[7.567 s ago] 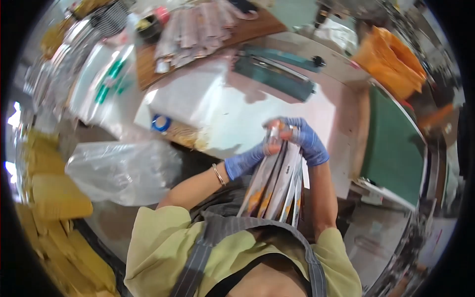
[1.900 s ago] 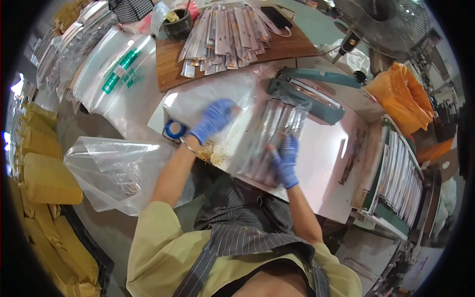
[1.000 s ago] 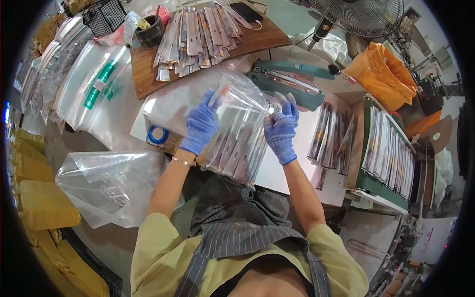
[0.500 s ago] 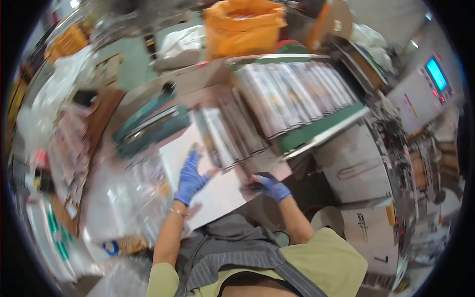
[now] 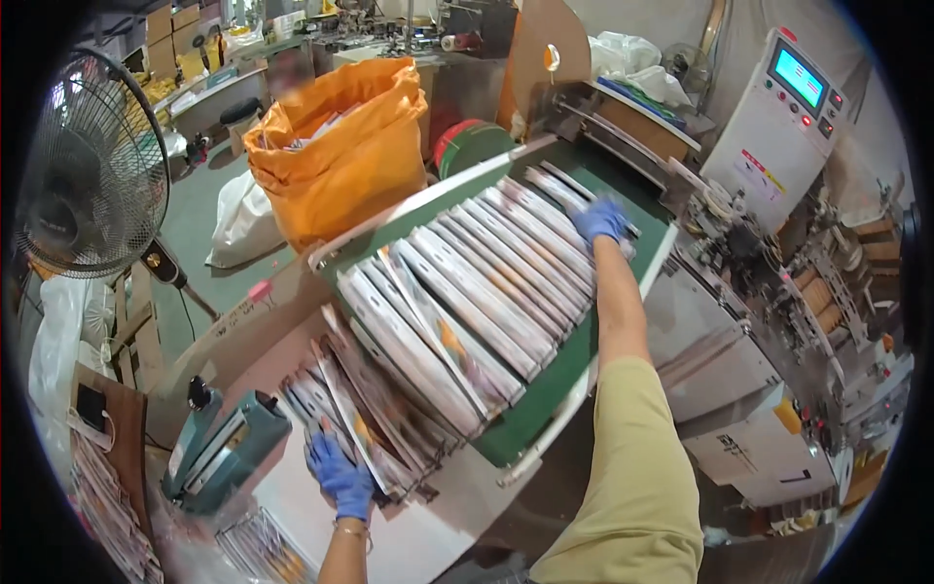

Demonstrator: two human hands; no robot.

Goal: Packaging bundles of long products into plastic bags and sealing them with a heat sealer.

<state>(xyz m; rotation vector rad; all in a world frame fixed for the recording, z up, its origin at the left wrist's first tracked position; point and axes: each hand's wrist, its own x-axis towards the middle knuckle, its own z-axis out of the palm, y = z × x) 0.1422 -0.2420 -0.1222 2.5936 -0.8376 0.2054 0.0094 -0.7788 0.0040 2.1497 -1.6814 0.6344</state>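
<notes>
Hands work at opposite ends of the green conveyor belt, which serves as the reference here. The left hand, in a blue glove, lies flat with fingers spread on the stack of flat packets heaped on the white table at the belt's near, lower end; it presses the stack rather than gripping it. The right hand, also gloved in blue, reaches to the belt's far, upper end with the arm extended in a yellow sleeve; its fingers rest curled over the row of packets there, and whether they close on one cannot be determined. The packets on the belt lie side by side, overlapping, each long axis running across the belt's direction of travel. The stack sits directly under the left hand, so that hand is the nearer one to it; the right hand is well apart from it. Left of the belt's near end stands a teal heat sealer. Beyond the belt's left edge sits an orange sack, with a floor fan farther left. A control panel rises past the belt's far end.
</notes>
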